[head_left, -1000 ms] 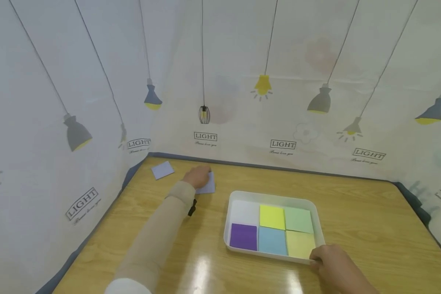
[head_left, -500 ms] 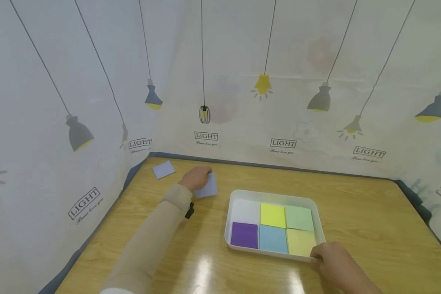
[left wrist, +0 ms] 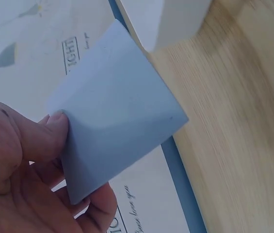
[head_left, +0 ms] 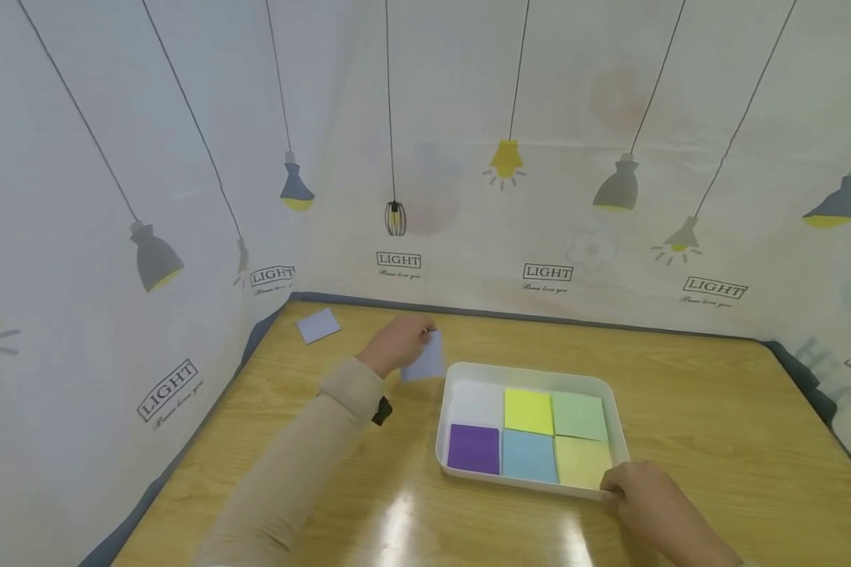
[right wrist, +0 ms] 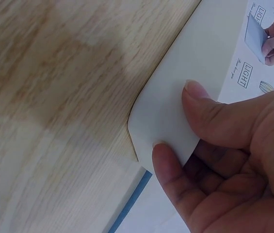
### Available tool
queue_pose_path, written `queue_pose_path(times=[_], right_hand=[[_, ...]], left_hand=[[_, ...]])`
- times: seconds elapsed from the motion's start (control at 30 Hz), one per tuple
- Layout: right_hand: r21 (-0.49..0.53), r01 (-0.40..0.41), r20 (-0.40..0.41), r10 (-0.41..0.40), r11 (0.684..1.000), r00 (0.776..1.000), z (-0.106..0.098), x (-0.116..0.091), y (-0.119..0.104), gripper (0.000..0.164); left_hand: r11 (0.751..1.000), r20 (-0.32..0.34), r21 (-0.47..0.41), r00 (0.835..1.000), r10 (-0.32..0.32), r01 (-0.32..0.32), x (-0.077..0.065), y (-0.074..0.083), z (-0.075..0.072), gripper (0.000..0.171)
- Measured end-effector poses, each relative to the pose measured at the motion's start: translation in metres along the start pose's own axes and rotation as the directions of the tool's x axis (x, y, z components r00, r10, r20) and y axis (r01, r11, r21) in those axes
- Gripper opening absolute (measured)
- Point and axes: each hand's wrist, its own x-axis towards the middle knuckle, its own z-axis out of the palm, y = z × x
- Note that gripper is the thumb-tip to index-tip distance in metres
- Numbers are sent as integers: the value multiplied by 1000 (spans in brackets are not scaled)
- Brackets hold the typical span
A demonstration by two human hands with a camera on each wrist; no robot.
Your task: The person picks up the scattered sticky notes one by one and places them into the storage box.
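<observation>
My left hand (head_left: 395, 343) pinches a pale lavender sticky-note pad (left wrist: 120, 104) by one edge between thumb and fingers. The pad is held tilted above the table, just left of the white tray (head_left: 477, 403). At the tray's near right corner, my right hand (right wrist: 238, 155) grips the wall, thumb and fingertip on its outside. Inside the tray lie a purple pad (head_left: 473, 448), a blue pad (head_left: 529, 455), a bright yellow pad (head_left: 528, 411), a green pad (head_left: 579, 416) and a pale yellow pad (head_left: 583, 463). Bare white floor shows at its far left.
Another pale lavender pad (head_left: 318, 325) lies at the table's far left corner. Beneath everything is a wood-grain table (head_left: 723, 425). A white curtain (head_left: 468, 236) printed with lamps stands along the back and sides.
My left hand has lifted the lavender pad off the table and carried it rightward, up to the tray's left side. The right hand stays at the tray's corner.
</observation>
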Motion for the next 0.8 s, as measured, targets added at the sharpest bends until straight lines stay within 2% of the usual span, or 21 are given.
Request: queue_pose_path(times=[0.27, 0.47, 0.8], right_hand=[[-6, -21, -1, 21, 1000, 1000, 0, 1, -1, 17], [-11, -7, -4, 6, 1000, 1000, 1, 1, 1, 21], [-14, 45, -28, -45, 999, 999, 2, 0, 3, 25]], left_hand=[[999, 29, -7, 999, 39, -39, -8, 30, 6, 26], [997, 50, 0, 996, 74, -74, -14, 48, 15, 25], [993, 95, 41, 989, 111, -115, -13, 67, 32, 27]])
